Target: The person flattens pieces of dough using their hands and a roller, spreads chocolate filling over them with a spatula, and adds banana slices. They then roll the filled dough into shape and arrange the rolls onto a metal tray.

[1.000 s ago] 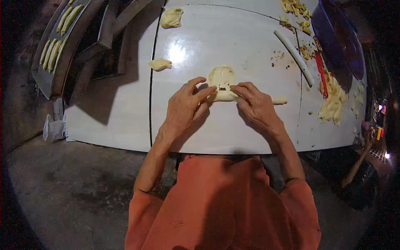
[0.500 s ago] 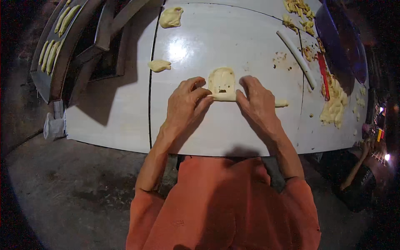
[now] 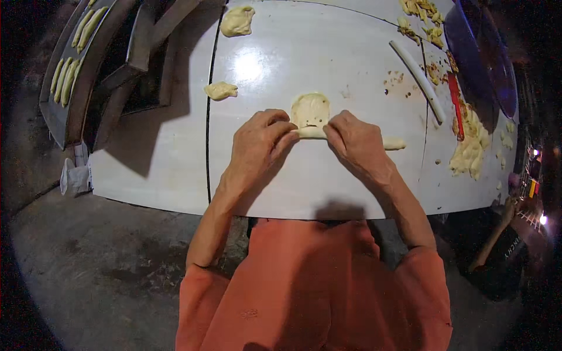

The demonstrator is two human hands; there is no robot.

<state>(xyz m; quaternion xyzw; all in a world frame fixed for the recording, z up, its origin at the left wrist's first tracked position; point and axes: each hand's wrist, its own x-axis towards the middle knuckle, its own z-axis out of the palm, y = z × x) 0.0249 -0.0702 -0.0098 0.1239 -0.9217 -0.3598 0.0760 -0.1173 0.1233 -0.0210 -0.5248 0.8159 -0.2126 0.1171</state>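
- We have the dough sheet (image 3: 311,107) lying flat on the white counter (image 3: 158,190), nearer the near edge than the far one, about midway between the left and right sides.
- Along its near side we see a rolled edge (image 3: 311,133), with a few dark bits of filling just beyond it; by our judgement the roll is begun, and the flat far part is left.
- Our left hand (image 3: 257,140) pinches the left end of that rolled edge between thumb and fingers.
- Our right hand (image 3: 358,140) pinches the right end likewise, its fingers bent.
- Beside the right hand a dough stick (image 3: 394,143) pokes out, seemingly shaped already; we cannot tell where its hidden end lies.
- Toward the counter's far left we count two unrolled dough pieces, a small one (image 3: 221,90) and a larger one (image 3: 237,21).
- Off the left edge, a dark tray (image 3: 52,120) carries several shaped strips (image 3: 68,79).
- Along the right edge we find a white rod (image 3: 418,82), a red tool (image 3: 455,105), spread dough (image 3: 470,151) and a purple basin (image 3: 477,55).
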